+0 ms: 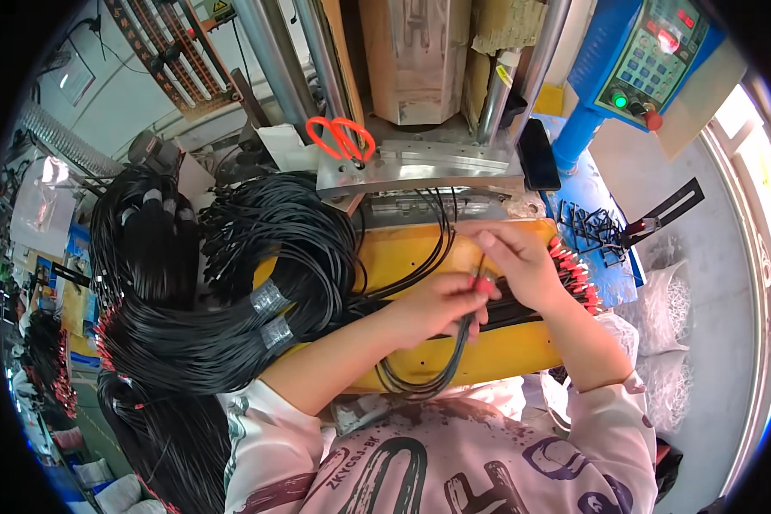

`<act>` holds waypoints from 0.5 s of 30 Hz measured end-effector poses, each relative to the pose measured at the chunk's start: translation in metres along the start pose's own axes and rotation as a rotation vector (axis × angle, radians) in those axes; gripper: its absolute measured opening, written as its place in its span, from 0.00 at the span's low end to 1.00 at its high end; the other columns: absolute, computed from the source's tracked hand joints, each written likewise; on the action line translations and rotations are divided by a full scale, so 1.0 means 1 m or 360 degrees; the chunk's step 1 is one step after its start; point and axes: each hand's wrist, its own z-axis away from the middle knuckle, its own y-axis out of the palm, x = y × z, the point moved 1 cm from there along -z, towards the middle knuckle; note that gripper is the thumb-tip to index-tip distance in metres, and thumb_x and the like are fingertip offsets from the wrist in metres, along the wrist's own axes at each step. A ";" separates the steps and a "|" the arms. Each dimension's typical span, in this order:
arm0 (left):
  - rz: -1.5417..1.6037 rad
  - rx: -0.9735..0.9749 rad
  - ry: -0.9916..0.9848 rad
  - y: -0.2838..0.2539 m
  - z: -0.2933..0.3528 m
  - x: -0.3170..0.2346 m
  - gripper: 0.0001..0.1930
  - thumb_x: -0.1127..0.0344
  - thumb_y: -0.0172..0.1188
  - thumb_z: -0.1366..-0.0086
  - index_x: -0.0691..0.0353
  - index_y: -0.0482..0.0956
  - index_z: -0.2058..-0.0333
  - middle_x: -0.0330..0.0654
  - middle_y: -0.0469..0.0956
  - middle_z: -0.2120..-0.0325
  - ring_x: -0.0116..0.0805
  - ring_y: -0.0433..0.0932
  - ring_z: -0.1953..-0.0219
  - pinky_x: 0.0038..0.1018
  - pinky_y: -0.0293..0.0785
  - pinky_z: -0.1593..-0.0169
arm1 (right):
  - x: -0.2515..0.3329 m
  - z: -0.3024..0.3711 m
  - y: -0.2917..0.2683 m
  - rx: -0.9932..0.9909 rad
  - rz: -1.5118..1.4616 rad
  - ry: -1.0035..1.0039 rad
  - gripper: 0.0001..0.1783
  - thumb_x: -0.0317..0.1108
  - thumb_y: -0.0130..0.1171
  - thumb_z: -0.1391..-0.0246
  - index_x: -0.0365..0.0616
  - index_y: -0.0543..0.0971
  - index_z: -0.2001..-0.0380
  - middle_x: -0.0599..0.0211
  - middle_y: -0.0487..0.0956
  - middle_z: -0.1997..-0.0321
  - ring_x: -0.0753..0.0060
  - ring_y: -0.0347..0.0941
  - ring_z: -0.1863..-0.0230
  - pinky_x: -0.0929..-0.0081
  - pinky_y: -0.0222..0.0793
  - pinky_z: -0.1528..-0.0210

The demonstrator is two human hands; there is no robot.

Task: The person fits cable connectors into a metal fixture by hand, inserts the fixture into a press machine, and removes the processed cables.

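Over the yellow work surface (385, 248), my left hand (444, 307) is closed around a few thin black cables (456, 364), whose red connector ends show at the fingertips. The lower part of these cables hangs in a loop below the hand. Just right of it and slightly higher, my right hand (522, 261) pinches a thin dark piece above the red ends; its exact kind is too small to make out. Several other black cables (444, 227) run from the metal fixture (428, 164) toward my hands. Beside my right wrist lies a row of red-tipped cable ends (578, 274).
Large coiled black cable bundles (291, 231) lie at the left. Orange-handled scissors (343, 139) rest by the fixture. A phone (540, 154), small black parts (587, 224) on a blue surface and a blue control panel (647, 64) are at the right. Metal columns (270, 60) stand behind.
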 end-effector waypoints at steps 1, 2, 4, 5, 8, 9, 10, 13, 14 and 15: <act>0.0009 0.0009 0.0003 -0.002 -0.001 0.000 0.10 0.64 0.51 0.26 0.65 0.73 0.54 0.39 0.75 0.67 0.27 0.76 0.69 0.25 0.77 0.64 | 0.005 -0.001 -0.003 0.0120 0.0193 0.0062 0.20 0.35 0.48 0.31 0.38 0.73 0.41 0.58 0.79 0.52 0.73 0.74 0.50 0.72 0.70 0.46; -0.0005 -0.0020 0.0071 -0.005 -0.003 0.001 0.11 0.64 0.51 0.26 0.65 0.73 0.53 0.39 0.75 0.67 0.27 0.76 0.69 0.25 0.77 0.64 | 0.012 -0.003 -0.004 0.0120 0.0203 0.0071 0.20 0.35 0.48 0.31 0.38 0.73 0.41 0.58 0.79 0.52 0.73 0.74 0.50 0.72 0.70 0.46; -0.0034 -0.0098 0.0197 -0.018 -0.002 0.005 0.12 0.63 0.52 0.26 0.64 0.73 0.52 0.38 0.75 0.67 0.26 0.76 0.68 0.25 0.77 0.63 | 0.020 -0.011 0.005 0.0119 0.0138 0.0277 0.18 0.32 0.47 0.32 0.40 0.74 0.42 0.62 0.80 0.54 0.73 0.75 0.54 0.70 0.70 0.48; -0.0026 -0.0102 0.0197 -0.024 -0.002 0.005 0.12 0.63 0.52 0.26 0.64 0.73 0.52 0.38 0.75 0.67 0.26 0.76 0.68 0.25 0.77 0.63 | 0.020 -0.015 0.008 0.0120 0.0106 0.0381 0.18 0.30 0.46 0.32 0.42 0.75 0.42 0.64 0.80 0.55 0.73 0.75 0.56 0.69 0.69 0.49; -0.0239 -0.0190 0.0357 -0.038 -0.007 0.001 0.11 0.65 0.51 0.26 0.64 0.73 0.52 0.38 0.75 0.67 0.26 0.76 0.69 0.26 0.78 0.64 | 0.002 -0.025 -0.003 0.0277 0.0375 0.0073 0.19 0.31 0.50 0.35 0.41 0.75 0.43 0.59 0.81 0.56 0.66 0.76 0.57 0.66 0.70 0.50; -0.0235 -0.0197 0.0361 -0.042 -0.007 0.003 0.11 0.65 0.51 0.26 0.64 0.73 0.52 0.38 0.75 0.67 0.26 0.76 0.69 0.26 0.78 0.64 | -0.008 -0.030 -0.005 0.0348 0.0498 -0.0089 0.20 0.32 0.52 0.36 0.41 0.75 0.43 0.56 0.81 0.57 0.62 0.77 0.57 0.64 0.71 0.51; -0.0249 -0.0239 0.0464 -0.046 -0.009 0.005 0.10 0.65 0.52 0.26 0.64 0.74 0.53 0.38 0.75 0.67 0.26 0.76 0.69 0.25 0.78 0.64 | -0.022 -0.043 -0.011 0.0357 0.0497 -0.0091 0.20 0.32 0.52 0.36 0.41 0.75 0.43 0.56 0.81 0.57 0.62 0.77 0.57 0.64 0.71 0.51; -0.0274 -0.0319 0.0675 -0.042 -0.020 0.013 0.09 0.66 0.53 0.27 0.64 0.74 0.54 0.38 0.76 0.66 0.25 0.76 0.70 0.25 0.78 0.63 | -0.044 -0.076 -0.035 -0.0339 0.1709 -0.0743 0.19 0.34 0.57 0.41 0.39 0.77 0.48 0.48 0.79 0.59 0.47 0.76 0.55 0.59 0.70 0.49; -0.0215 -0.0353 0.0674 -0.044 -0.021 0.017 0.10 0.66 0.54 0.28 0.63 0.74 0.53 0.37 0.77 0.66 0.25 0.76 0.70 0.24 0.79 0.62 | -0.047 -0.084 -0.030 -0.0309 0.1821 -0.0616 0.19 0.35 0.58 0.42 0.38 0.77 0.50 0.47 0.79 0.60 0.45 0.75 0.54 0.57 0.70 0.49; -0.0157 -0.0380 0.0672 -0.044 -0.022 0.019 0.11 0.66 0.56 0.29 0.62 0.75 0.51 0.36 0.77 0.65 0.24 0.76 0.70 0.24 0.79 0.61 | -0.048 -0.089 -0.025 -0.0283 0.1932 -0.0484 0.19 0.37 0.59 0.43 0.37 0.77 0.52 0.47 0.78 0.61 0.43 0.75 0.53 0.56 0.70 0.48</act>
